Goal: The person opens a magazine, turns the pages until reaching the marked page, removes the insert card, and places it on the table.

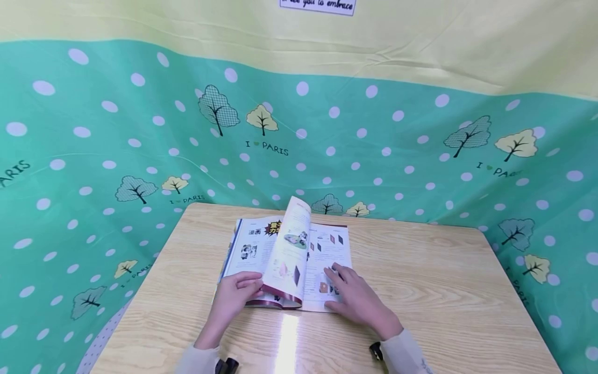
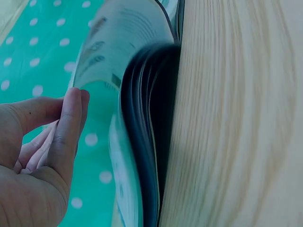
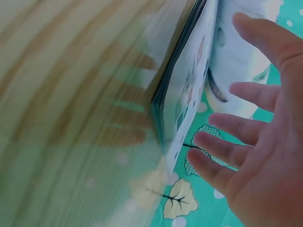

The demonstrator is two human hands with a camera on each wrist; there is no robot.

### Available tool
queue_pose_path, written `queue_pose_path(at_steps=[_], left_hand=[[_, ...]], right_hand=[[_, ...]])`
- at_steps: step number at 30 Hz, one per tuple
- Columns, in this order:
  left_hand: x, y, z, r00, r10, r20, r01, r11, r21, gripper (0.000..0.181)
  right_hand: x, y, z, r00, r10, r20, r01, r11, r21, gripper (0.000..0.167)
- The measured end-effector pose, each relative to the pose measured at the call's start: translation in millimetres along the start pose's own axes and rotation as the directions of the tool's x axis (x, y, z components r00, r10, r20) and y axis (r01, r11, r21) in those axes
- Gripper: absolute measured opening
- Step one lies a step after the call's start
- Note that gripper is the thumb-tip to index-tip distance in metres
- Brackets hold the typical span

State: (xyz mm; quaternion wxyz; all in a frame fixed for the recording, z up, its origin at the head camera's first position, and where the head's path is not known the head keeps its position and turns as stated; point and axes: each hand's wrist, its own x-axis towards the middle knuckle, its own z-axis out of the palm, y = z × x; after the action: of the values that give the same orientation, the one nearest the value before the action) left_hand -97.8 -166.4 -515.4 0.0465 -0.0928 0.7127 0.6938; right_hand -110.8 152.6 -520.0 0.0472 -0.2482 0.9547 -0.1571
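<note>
An open magazine [image 1: 333, 259] with printed text and small coloured pictures lies on the wooden table. One page [image 1: 290, 249] stands raised and curved over the middle, leaning toward the left side. At its lower left corner, my left hand [image 1: 235, 293] pinches the page between thumb and fingers; the left wrist view shows the fingertips [image 2: 73, 99] at the page edge. My right hand [image 1: 357, 296] is over the lower right of the magazine, fingers spread. In the right wrist view that hand [image 3: 265, 137] holds nothing, its fingers apart from the pages.
The light wooden table [image 1: 434, 280] extends on both sides of the magazine. A green and cream curtain [image 1: 374, 135] with dots and trees hangs behind and beside it. Dark wrist devices [image 1: 227, 365] sit at both sleeves. A bright reflection lies near the front.
</note>
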Motion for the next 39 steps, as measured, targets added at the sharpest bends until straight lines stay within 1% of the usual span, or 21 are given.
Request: queue_pose_path(at_steps=[4, 7, 12, 18, 20, 25, 30, 34, 37, 39], left_hand=[[-0.3, -2.3, -17.2, 0.997, -0.024, -0.068, 0.026, 0.999, 0.021, 0.022], [-2.1, -2.3, -28.3, 0.994, -0.04, -0.102, 0.044, 0.998, 0.038, 0.024], [-6.5, -3.7, -45.5, 0.989, -0.054, -0.137, 0.064, 0.996, 0.069, 0.026], [-10.3, -8.3, -60.5, 0.983, -0.064, -0.172, 0.084, 0.99, 0.112, 0.027], [-11.1, -10.1, -64.3, 0.981, -0.07, -0.182, 0.094, 0.988, 0.124, 0.028], [-11.3, -15.8, -71.6, 0.973, -0.105, -0.204, 0.132, 0.984, 0.124, 0.029], [-10.2, -21.8, -75.8, 0.973, -0.112, -0.201, 0.141, 0.98, 0.138, 0.03], [-9.9, -24.7, -78.5, 0.974, -0.109, -0.199, 0.142, 0.977, 0.162, 0.03], [-9.8, -25.5, -80.2, 0.974, -0.11, -0.201, 0.146, 0.974, 0.174, 0.029], [-9.9, -25.7, -81.2, 0.973, -0.112, -0.2, 0.148, 0.973, 0.178, 0.029]], right_hand=[[-3.4, 6.3, 1.5, 0.999, 0.01, 0.051, -0.009, 1.0, -0.018, 0.091], [-4.9, 8.6, 1.2, 0.997, 0.013, 0.081, -0.011, 1.0, -0.02, 0.093], [-6.6, 10.0, 0.1, 0.992, 0.039, 0.116, -0.037, 0.999, -0.017, 0.094], [-8.2, 10.9, -0.4, 0.992, 0.056, 0.113, -0.054, 0.998, -0.015, 0.089], [-8.2, 10.9, -0.3, 0.992, 0.057, 0.113, -0.056, 0.998, -0.015, 0.087], [-8.2, 10.9, 0.2, 0.993, 0.047, 0.105, -0.045, 0.999, -0.025, 0.083], [-10.4, 12.2, -0.4, 0.996, 0.023, 0.091, -0.021, 0.999, -0.026, 0.076], [-12.6, 13.3, -2.4, 0.997, 0.018, 0.079, -0.019, 1.0, 0.01, 0.066], [-14.6, 15.3, -4.0, 0.998, 0.031, 0.053, -0.033, 0.999, 0.043, 0.06], [-15.8, 17.3, -4.7, 0.999, 0.041, 0.015, -0.042, 0.998, 0.05, 0.058]])
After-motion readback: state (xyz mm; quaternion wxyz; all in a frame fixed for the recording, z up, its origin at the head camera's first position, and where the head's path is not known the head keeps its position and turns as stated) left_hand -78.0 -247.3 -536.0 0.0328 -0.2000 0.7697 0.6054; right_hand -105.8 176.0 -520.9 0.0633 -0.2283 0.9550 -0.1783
